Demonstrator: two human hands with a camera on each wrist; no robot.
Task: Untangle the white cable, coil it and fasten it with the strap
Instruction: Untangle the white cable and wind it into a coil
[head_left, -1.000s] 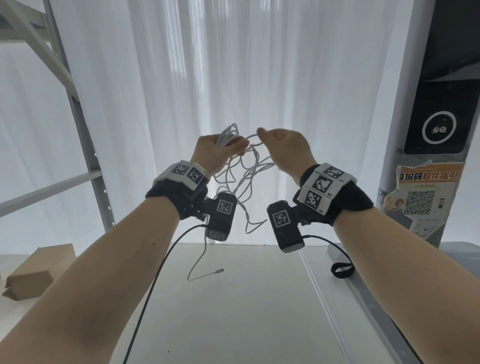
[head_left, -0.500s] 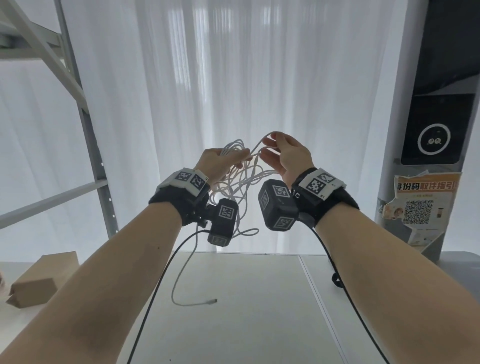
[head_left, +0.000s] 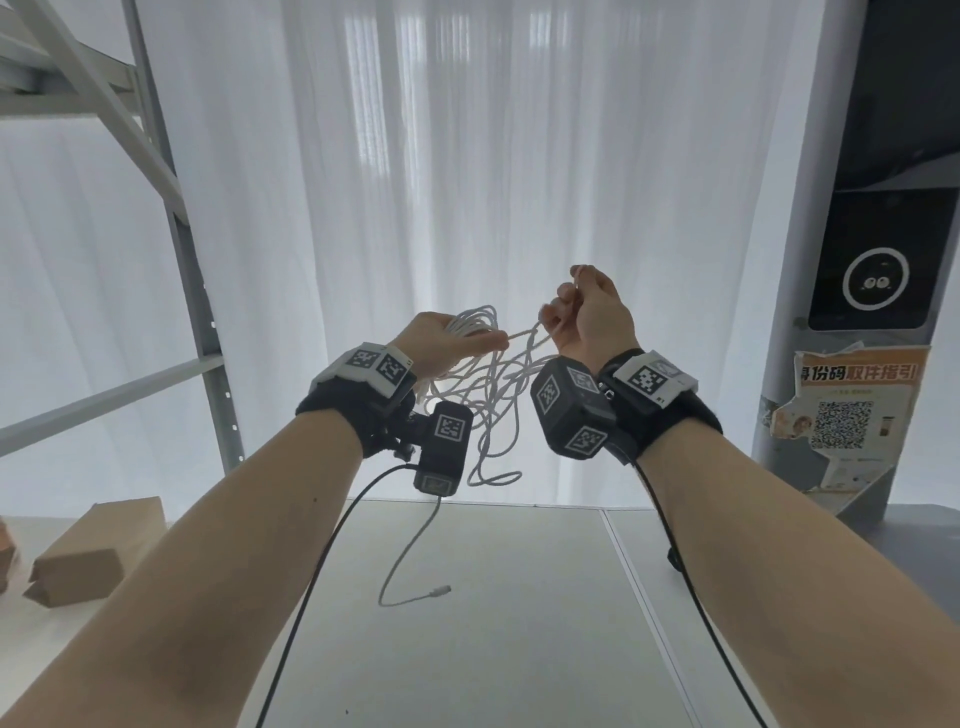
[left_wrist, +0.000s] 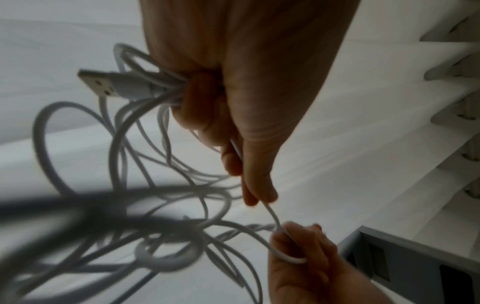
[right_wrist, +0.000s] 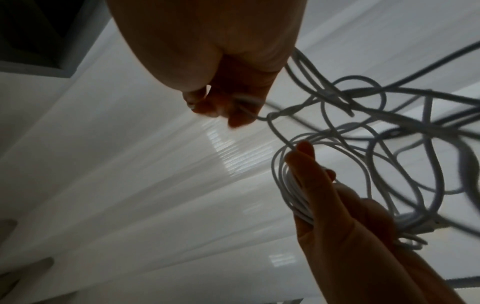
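The white cable (head_left: 493, 410) hangs as a tangle of loops between my raised hands, above the table. My left hand (head_left: 483, 340) grips a bundle of coiled loops (head_left: 470, 322); the left wrist view shows a USB plug (left_wrist: 103, 84) sticking out of that fist (left_wrist: 207, 115). My right hand (head_left: 563, 306) pinches a single strand that runs taut to the left hand, as its fingers (right_wrist: 233, 111) show in the right wrist view. The cable's free end with its small connector (head_left: 441, 591) lies on the table. A small dark piece (head_left: 672, 558), possibly the strap, shows behind my right forearm.
The pale table (head_left: 519, 649) has a seam running down its right part. A cardboard box (head_left: 98, 556) lies at the far left. A metal shelf frame (head_left: 202, 332) stands on the left and a grey post with a QR poster (head_left: 852, 415) on the right. White curtains hang behind.
My right hand has rolled over at the wrist and drawn its strand up and away from the left hand. The left hand has sunk slightly, still holding its loops.
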